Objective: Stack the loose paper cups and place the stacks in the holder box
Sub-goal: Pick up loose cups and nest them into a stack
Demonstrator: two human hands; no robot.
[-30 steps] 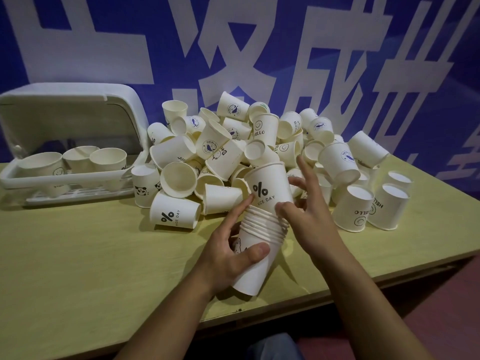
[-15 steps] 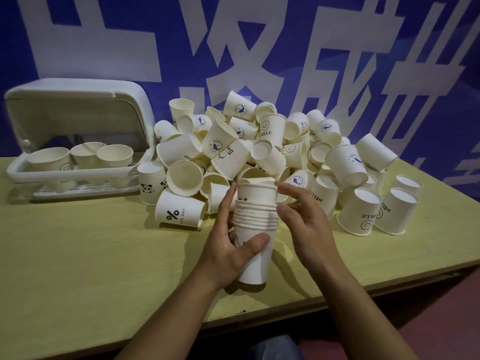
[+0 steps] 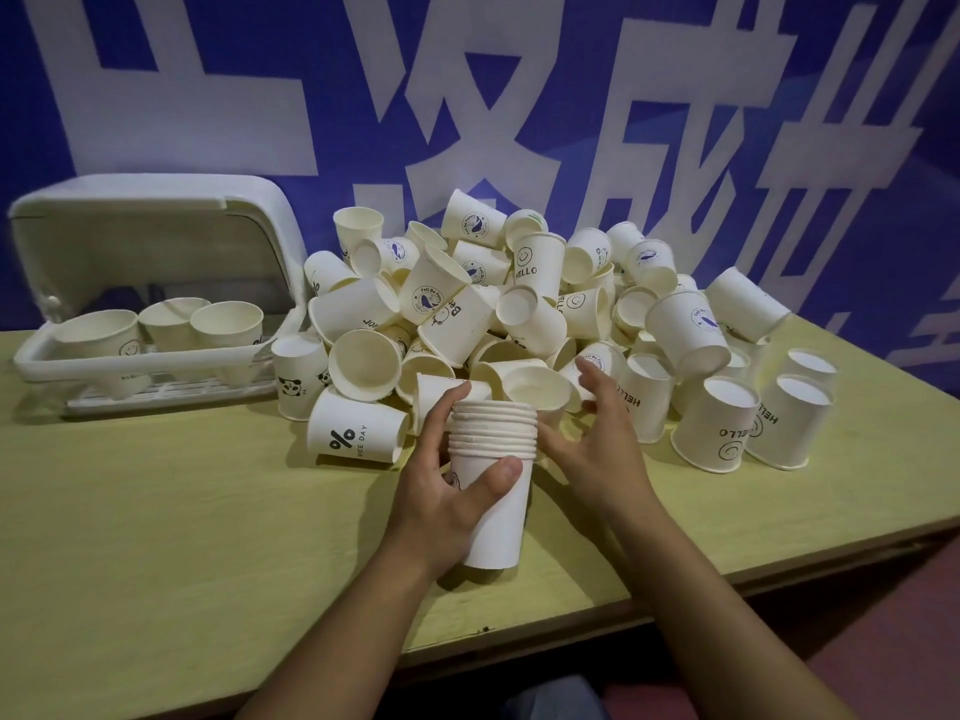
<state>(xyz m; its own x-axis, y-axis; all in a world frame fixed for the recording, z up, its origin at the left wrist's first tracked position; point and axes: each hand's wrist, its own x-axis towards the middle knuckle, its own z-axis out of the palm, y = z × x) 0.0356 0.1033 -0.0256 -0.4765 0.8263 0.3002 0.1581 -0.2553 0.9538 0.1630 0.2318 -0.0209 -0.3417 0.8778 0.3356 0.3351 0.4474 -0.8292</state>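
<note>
While the stack is mid-build, these lines cover the moment:

Step in hand: stacking; a nested stack of paper cups stands upright on the table near its front edge, several rolled rims showing at the top.
Left hand: wrapped round the stack, thumb across the front wall and fingers behind near the rims, steadying it.
Right hand: just beside the stack, fingers spread apart and holding nothing, their tips at the near edge of the pile.
Loose cups: heaped behind the hands, lying every way; a few stand upside down at the right.
Nearest candidate: a "% NICE DAY" cup on its side, just left of the stack.
Next move, as a judgement: pick one loose cup, turn it mouth-up and seat it squarely inside the top rim.
Holder box: far left, lid raised, three cup stacks already seated, well apart from the hands.
Surface: pale yellow-green table, matte.
Room: blue banner wall with large white characters behind; reddish floor lower right.
</note>
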